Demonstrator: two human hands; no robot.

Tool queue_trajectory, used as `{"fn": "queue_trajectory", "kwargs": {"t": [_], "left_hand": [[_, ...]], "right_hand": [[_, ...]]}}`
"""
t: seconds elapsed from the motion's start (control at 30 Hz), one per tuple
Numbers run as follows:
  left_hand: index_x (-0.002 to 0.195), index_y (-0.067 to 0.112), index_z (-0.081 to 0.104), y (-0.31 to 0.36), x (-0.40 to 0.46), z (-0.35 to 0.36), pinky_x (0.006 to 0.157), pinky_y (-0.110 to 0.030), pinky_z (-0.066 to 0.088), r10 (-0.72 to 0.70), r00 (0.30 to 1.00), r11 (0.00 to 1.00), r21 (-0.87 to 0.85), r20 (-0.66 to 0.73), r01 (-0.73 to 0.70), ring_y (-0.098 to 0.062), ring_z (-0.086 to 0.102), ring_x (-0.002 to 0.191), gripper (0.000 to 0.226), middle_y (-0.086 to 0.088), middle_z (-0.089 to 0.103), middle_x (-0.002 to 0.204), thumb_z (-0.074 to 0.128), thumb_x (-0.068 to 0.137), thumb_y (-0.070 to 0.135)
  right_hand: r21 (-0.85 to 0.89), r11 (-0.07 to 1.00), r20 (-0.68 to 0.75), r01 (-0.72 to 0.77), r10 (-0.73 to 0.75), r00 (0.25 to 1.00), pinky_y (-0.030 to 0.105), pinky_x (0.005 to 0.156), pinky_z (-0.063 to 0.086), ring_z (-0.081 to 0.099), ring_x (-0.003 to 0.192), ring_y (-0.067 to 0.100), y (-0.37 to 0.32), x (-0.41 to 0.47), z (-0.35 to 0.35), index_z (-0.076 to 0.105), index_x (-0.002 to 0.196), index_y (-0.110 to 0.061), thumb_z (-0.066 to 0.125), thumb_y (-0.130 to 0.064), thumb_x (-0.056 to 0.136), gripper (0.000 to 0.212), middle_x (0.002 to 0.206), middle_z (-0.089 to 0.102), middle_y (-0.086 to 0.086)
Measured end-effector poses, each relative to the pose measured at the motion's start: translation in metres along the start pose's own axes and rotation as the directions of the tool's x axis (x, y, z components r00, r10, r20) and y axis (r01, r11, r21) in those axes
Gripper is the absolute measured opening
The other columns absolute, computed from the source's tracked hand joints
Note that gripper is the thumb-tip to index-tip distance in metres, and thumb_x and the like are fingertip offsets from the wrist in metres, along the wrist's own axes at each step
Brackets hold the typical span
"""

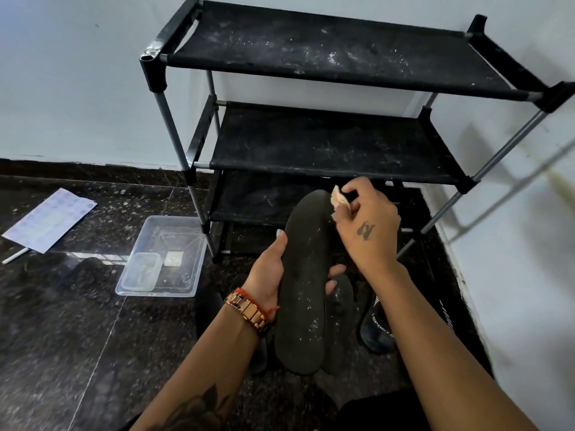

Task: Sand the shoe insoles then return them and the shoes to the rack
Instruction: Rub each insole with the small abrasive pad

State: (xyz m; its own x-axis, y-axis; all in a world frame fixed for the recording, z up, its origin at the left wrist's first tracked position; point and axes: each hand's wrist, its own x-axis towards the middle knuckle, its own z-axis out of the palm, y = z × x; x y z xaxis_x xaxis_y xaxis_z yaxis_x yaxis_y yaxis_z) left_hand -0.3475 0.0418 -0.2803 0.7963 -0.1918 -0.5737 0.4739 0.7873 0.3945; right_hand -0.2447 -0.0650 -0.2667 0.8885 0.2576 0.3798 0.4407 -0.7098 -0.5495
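1. A dark insole (pixel 303 281), dusted with pale specks, is being held upright-tilted in front of the shoe rack (pixel 326 88), its toe end pointing toward the rack's lower shelves.
2. The left hand (pixel 270 269) is gripping the insole around its middle, thumb lying along the left edge and fingertips curling out from behind the right edge.
3. The right hand (pixel 367 225) is pinching a small pale piece of sandpaper (pixel 338 197) between thumb and fingers, and the sandpaper is touching the insole's upper right edge near the toe.
4. A second dark insole (pixel 340 321) is sitting just behind and to the right of the held one, partly hidden by it; whether the left hand is also holding it cannot be told.
5. A dark shoe (pixel 378 328) with white lettering is lying on the floor (pixel 62 321) to the right of the insoles, partly covered by the right forearm.
6. The rack, with three black fabric shelves flecked with white dust, is standing against the white wall (pixel 77 88).
7. A clear plastic tray (pixel 183 231) is resting on the dark polished floor to the left of the rack, holding a smaller clear container (pixel 141 272) and a small square piece (pixel 172 259).
8. Further left, a printed sheet (pixel 46 219) is lying flat on the floor.
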Motion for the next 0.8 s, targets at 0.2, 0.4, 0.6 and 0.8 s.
{"fn": "queue_trajectory", "kwargs": {"t": [0.2, 0.4, 0.6, 0.8], "left_hand": [[0.124, 0.011, 0.053, -0.001, -0.001, 0.003, 0.057, -0.035, 0.059, 0.092, 0.996, 0.996, -0.004, -0.006, -0.092, -0.027, 0.07, 0.07, 0.061, -0.016, 0.07, 0.091, 0.022, 0.096, 0.055], [0.132, 0.006, 0.049, -0.001, 0.002, 0.0, 0.058, -0.037, 0.058, 0.037, 0.999, 0.999, 0.003, -0.035, -0.037, -0.029, 0.068, 0.066, 0.069, -0.021, 0.066, 0.097, 0.026, 0.094, 0.059], [0.125, 0.01, 0.054, 0.003, 0.001, 0.0, 0.063, -0.037, 0.058, 0.051, 0.999, 0.998, -0.026, -0.004, -0.051, -0.029, 0.07, 0.079, 0.066, -0.018, 0.067, 0.104, 0.024, 0.094, 0.06], [0.131, 0.012, 0.052, 0.001, 0.004, -0.009, 0.063, -0.034, 0.058, 0.162, 0.984, 0.986, 0.054, -0.074, -0.158, -0.026, 0.068, 0.084, 0.058, -0.018, 0.064, 0.111, 0.028, 0.097, 0.052]], "right_hand": [[0.094, 0.968, 0.26, 0.234, -0.25, 0.933, 0.007, 0.059, 0.032, 0.051, 0.068, 0.005, -0.018, -0.019, 0.017, 0.071, 0.082, -0.017, 0.066, -0.011, 0.077, 0.009, 0.078, 0.056, -0.007], [-0.063, 0.997, 0.167, 0.054, -0.043, 0.985, 0.023, 0.062, 0.037, 0.057, 0.071, 0.018, 0.005, -0.005, 0.011, 0.07, 0.081, -0.014, 0.063, -0.01, 0.079, 0.008, 0.084, 0.058, 0.004], [0.035, 0.999, 0.066, 0.013, -0.015, 0.998, 0.006, 0.062, 0.035, 0.055, 0.072, 0.008, -0.003, -0.005, 0.001, 0.071, 0.091, -0.015, 0.064, -0.013, 0.082, 0.012, 0.094, 0.058, 0.002], [0.078, 0.987, 0.3, 0.14, -0.157, 0.941, 0.006, 0.061, 0.037, 0.054, 0.078, 0.005, -0.024, -0.022, 0.019, 0.07, 0.086, -0.016, 0.065, -0.015, 0.08, 0.008, 0.089, 0.059, -0.005]]}}
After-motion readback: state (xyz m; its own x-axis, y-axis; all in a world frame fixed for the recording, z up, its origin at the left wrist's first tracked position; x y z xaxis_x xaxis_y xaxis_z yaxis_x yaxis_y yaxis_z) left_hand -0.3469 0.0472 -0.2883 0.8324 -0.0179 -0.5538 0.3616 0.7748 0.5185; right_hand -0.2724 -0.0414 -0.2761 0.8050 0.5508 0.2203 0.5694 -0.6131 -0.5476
